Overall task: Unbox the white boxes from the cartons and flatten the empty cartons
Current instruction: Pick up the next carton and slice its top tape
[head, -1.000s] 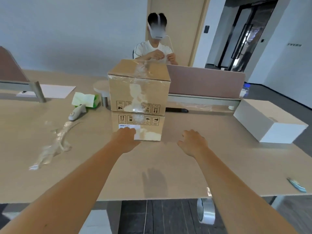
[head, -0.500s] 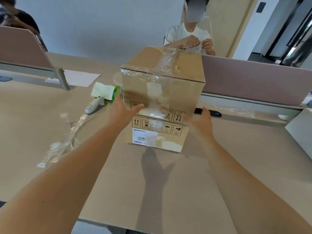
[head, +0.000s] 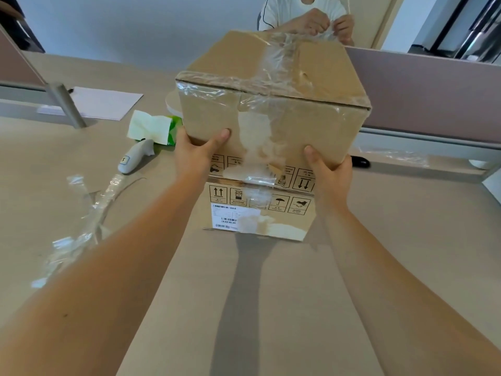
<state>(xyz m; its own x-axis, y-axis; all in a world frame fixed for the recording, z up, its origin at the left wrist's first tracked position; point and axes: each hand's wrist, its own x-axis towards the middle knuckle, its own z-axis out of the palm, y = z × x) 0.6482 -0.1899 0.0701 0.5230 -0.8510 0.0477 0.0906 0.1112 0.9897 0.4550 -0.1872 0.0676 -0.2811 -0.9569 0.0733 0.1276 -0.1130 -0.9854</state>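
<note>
- The upper carton point(head: 273, 104), brown and wrapped in crinkled clear tape, sits tilted on top of the lower carton point(head: 259, 213), near the middle of the counter point(head: 271, 308).
- The left hand point(head: 196, 156) grips the upper carton at its near left bottom corner, thumb pressed flat on the front face and the fingers hidden round the side.
- The right hand point(head: 329, 176) grips the near right bottom corner in the same way, thumb up on the front face, the rest of the fingers out of sight underneath.
- The upper carton's handling symbols are printed upside down; the lower carton's arrows point up, and it carries a white barcode label point(head: 234, 217) on its near face.
- Left of the cartons lie a strip of peeled clear tape point(head: 89, 210), a white handheld tool point(head: 134, 158) and a green tissue pack point(head: 154, 128); further left, a sheet of paper point(head: 103, 103).
- At the far side, beyond a divider panel point(head: 423, 90), another person's hands point(head: 325, 21) pull at clear film.
</note>
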